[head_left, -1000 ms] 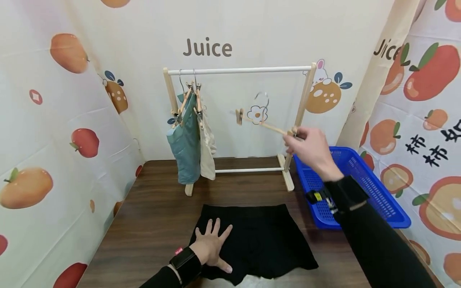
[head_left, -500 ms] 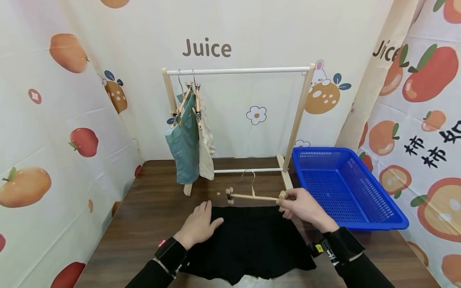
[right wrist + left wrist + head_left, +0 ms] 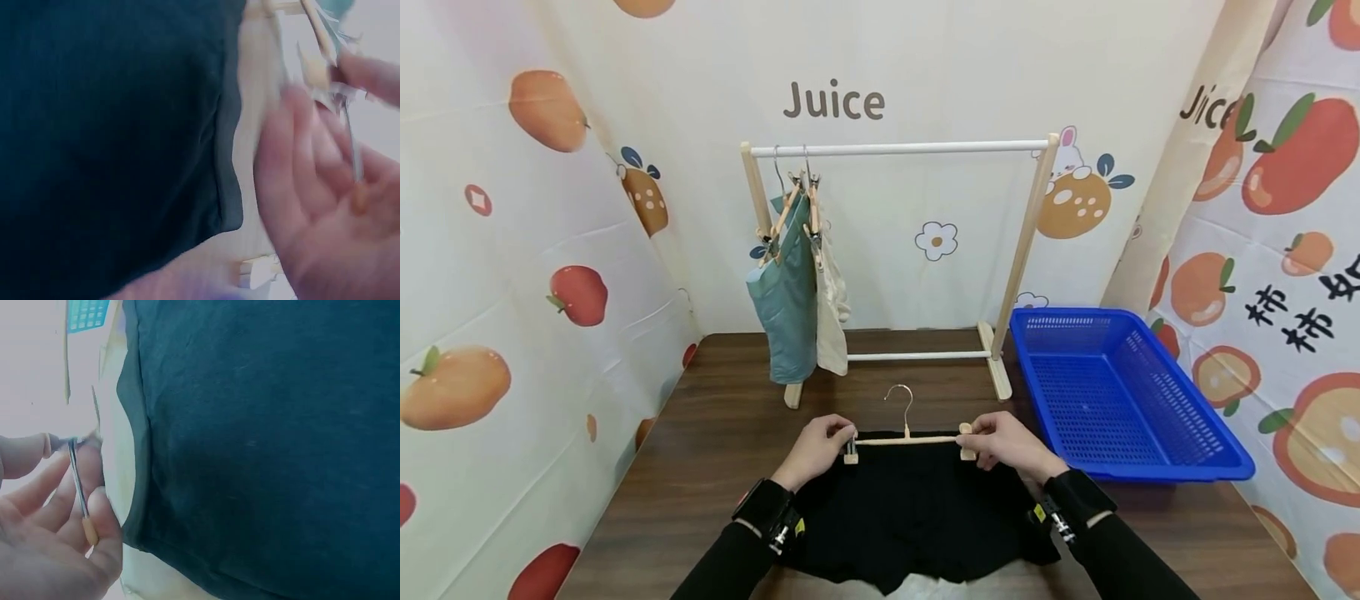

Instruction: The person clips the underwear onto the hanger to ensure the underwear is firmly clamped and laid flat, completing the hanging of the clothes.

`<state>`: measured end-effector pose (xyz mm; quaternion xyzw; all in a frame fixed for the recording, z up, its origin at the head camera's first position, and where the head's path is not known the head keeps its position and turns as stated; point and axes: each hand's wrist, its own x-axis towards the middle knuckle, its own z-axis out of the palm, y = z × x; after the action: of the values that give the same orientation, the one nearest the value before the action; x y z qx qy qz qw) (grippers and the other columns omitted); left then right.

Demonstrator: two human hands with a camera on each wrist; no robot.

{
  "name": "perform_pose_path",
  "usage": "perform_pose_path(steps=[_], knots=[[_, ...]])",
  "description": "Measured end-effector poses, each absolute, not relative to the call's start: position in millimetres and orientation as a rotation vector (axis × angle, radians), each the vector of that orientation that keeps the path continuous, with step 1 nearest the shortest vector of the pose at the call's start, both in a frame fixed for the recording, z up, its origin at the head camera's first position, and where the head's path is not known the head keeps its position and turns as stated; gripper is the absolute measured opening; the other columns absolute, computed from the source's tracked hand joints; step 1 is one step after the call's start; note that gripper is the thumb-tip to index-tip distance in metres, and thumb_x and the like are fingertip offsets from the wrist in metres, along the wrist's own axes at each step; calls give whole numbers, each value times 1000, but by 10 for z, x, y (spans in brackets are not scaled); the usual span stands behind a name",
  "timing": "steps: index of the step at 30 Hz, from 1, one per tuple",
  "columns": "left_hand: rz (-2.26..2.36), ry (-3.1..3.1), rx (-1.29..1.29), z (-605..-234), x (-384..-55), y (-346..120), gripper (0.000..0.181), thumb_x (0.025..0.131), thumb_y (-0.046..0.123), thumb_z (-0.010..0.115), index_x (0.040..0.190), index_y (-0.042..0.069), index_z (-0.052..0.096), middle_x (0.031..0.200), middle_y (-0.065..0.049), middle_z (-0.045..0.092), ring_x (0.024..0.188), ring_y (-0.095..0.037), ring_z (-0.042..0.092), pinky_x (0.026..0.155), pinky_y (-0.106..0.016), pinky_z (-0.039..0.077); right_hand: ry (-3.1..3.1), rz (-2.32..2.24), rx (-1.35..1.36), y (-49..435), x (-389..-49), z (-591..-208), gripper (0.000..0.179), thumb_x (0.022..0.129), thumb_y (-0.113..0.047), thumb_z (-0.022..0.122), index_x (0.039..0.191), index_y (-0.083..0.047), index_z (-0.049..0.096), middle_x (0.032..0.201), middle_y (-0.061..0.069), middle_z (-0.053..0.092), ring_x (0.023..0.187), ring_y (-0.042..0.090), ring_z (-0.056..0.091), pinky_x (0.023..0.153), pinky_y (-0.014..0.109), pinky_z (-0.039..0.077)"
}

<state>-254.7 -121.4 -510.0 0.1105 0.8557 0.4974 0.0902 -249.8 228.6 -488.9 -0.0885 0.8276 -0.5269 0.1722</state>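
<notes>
A wooden clip hanger (image 3: 907, 440) with a metal hook is held level over the waistband edge of a pair of black shorts (image 3: 917, 517). My left hand (image 3: 817, 450) pinches the clip at the hanger's left end. At the right end, my right hand (image 3: 1011, 446) grips the other clip. In the left wrist view, thumb and fingers of the left hand (image 3: 62, 519) close on the metal clip, beside the waistband. The right wrist view is blurred, with the right hand (image 3: 331, 169) around its clip, apart from the shorts' edge. The shorts lie flat on the table.
Behind stands a rack with a white top bar (image 3: 910, 147). At its left hang a teal garment (image 3: 786, 300) and a cream garment (image 3: 830, 308) on clip hangers. A blue basket (image 3: 1105, 358) sits on the right of the brown table (image 3: 685, 475).
My right hand has brought the hanger down from in front of the rack to the shorts' top edge. My left hand has left the shorts' surface and taken the hanger's left clip.
</notes>
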Motion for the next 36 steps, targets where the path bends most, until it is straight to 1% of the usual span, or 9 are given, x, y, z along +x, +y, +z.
perform_pose_path(steps=[2,4,6,10,17,22,29,32,36], knots=[[1463,2594,290,-5094,-2614,-1187,26,106,18,57,119,-1,68,103,-6,69,89,-22,66,83,-42,51,2558,-1374,-222,2242,-2555,-4901,26,93,-29,76,90,-4,70,73,3,65,63,17,61,60,33,52],[1427,2635,266,-5085,-2683,-1157,26,106,17,56,121,-1,68,106,-7,69,95,-24,66,88,-46,51,2712,-1263,-195,2192,-2612,-4907,25,92,-30,77,88,-7,71,75,1,64,64,15,56,60,32,47],[1388,2671,246,-5085,-2755,-1128,27,106,16,56,122,-1,68,109,-8,70,99,-25,65,91,-48,50,2799,-1182,-174,2152,-2672,-4928,23,93,-28,76,85,-7,70,74,0,61,65,15,52,61,31,42],[1336,2695,213,-5119,-2872,-1088,26,106,12,54,123,-3,67,109,-11,69,100,-28,65,91,-49,50,2833,-1092,-168,2098,-2767,-5018,25,95,-25,73,80,-7,65,69,0,56,63,16,48,62,31,38],[1240,2738,215,-5261,-2910,-1058,24,103,6,54,122,-3,65,99,-9,63,90,-24,59,84,-45,47,2807,-963,-100,2045,-2827,-5184,31,98,-30,70,77,-9,61,69,0,55,63,16,50,61,31,38],[1261,2748,262,-5330,-2838,-1092,19,102,4,55,116,-2,67,91,-6,61,81,-20,55,77,-40,46,2812,-921,-115,2047,-2775,-5219,32,98,-31,70,76,-10,61,69,0,55,62,17,51,59,31,39],[1271,2713,302,-5312,-2700,-1156,16,100,2,59,113,-2,67,88,-4,58,79,-18,52,74,-37,44,2784,-909,-152,2067,-2666,-5229,32,97,-35,70,76,-13,61,68,-1,55,61,15,50,58,31,38],[1258,2709,310,-5281,-2691,-1162,12,98,2,61,107,-1,68,85,-3,59,76,-17,53,73,-36,45,2774,-912,-177,2074,-2669,-5210,29,96,-33,71,79,-12,62,70,-2,57,62,15,51,59,31,39],[1221,2730,291,-5239,-2740,-1145,8,97,4,63,100,2,70,81,-1,60,75,-15,54,74,-36,47,2777,-908,-232,2069,-2717,-5164,21,96,-30,71,90,-10,67,77,0,64,70,17,58,64,36,45]])
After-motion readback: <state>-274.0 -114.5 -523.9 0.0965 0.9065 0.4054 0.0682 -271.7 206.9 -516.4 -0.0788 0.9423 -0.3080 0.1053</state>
